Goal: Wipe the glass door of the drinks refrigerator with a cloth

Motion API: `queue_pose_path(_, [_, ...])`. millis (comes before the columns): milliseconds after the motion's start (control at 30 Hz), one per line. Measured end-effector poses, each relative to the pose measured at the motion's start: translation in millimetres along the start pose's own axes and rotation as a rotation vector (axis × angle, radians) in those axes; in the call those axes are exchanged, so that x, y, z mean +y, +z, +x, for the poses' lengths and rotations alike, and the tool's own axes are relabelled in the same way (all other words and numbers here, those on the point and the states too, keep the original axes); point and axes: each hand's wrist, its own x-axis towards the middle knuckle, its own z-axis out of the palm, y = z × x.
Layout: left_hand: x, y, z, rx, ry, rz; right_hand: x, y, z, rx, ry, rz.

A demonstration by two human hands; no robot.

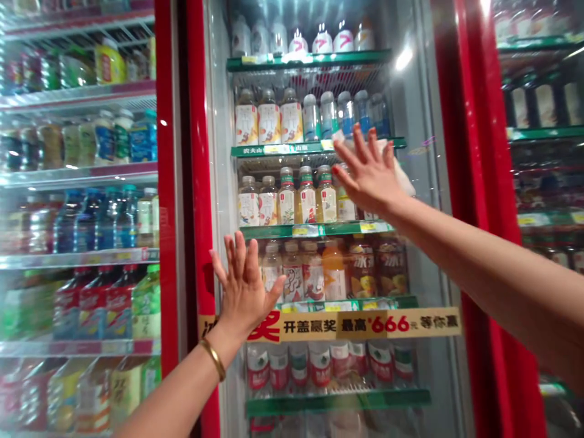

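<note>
My left hand (239, 286) lies with fingers spread against the glass door (422, 182) of a red-framed drinks fridge, near the door's left edge. Nothing shows in it, and a gold bangle (213, 359) circles that wrist. Higher up and to the right, my right hand (367, 173) is stretched flat with its fingers apart. A white cloth or tissue (403, 175) shows from under this hand, between it and the glass. The palm hides most of the cloth. Behind the door, bottled drinks (287, 198) stand in rows on green-edged shelves.
A gold strip with printed characters (369, 325) runs across the door below my hands. The red door frame (201, 152) rises on the left. Another fridge with bottles (93, 304) stands to the left, and shelves of dark bottles (545, 106) are at the right.
</note>
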Motion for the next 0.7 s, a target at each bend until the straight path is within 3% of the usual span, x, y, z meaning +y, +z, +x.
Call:
queue_pose_path(33, [-1, 0.2, -3, 0.022, -0.003, -0.005, -5, 2, 17, 0.045, 0.093, -0.020])
queue_pose_path(67, [-2, 0.4, -6, 0.042, -0.007, -0.012, -18, 5, 24, 0.070, 0.089, -0.006])
queue_pose_path(100, [-4, 0.7, -9, 0.059, -0.014, -0.021, -39, 8, 20, 0.072, -0.010, 0.034])
queue_pose_path(200, [-7, 1.6, -15, 0.096, -0.037, -0.049, -105, 19, -32, -0.037, -0.599, 0.195])
queue_pose_path(267, [-7, 1.8, -16, 0.103, -0.042, -0.063, -122, 21, -55, -0.128, -0.854, 0.234])
queue_pose_path(300, [-7, 1.7, -17, 0.104, -0.040, -0.068, -117, 19, -52, -0.155, -0.893, 0.222])
queue_pose_path(333, [-7, 1.5, -17, 0.103, -0.037, -0.074, -105, 16, -38, -0.155, -0.851, 0.198])
queue_pose_path(367, [-6, 1.0, -17, 0.102, -0.037, -0.077, -88, 13, -14, -0.128, -0.718, 0.159])
queue_pose_path(433, [-6, 0.0, -18, 0.107, -0.049, -0.080, -57, 10, 44, 0.005, -0.270, 0.089])
queue_pose_path(500, [-7, -0.8, -22, 0.109, -0.078, -0.082, -50, 13, 83, 0.066, -0.018, 0.071])
queue_pose_path(533, [-8, -1.0, -24, 0.114, -0.097, -0.087, -61, 17, 86, 0.059, 0.002, 0.077])
queue_pose_path(600, [-11, -1.0, -31, 0.152, -0.118, -0.116, -102, 28, 55, -0.036, -0.185, 0.106])
queue_pose_path(700, [-12, -1.8, -40, 0.215, -0.120, -0.158, -165, 40, -34, -0.310, -0.772, 0.157])
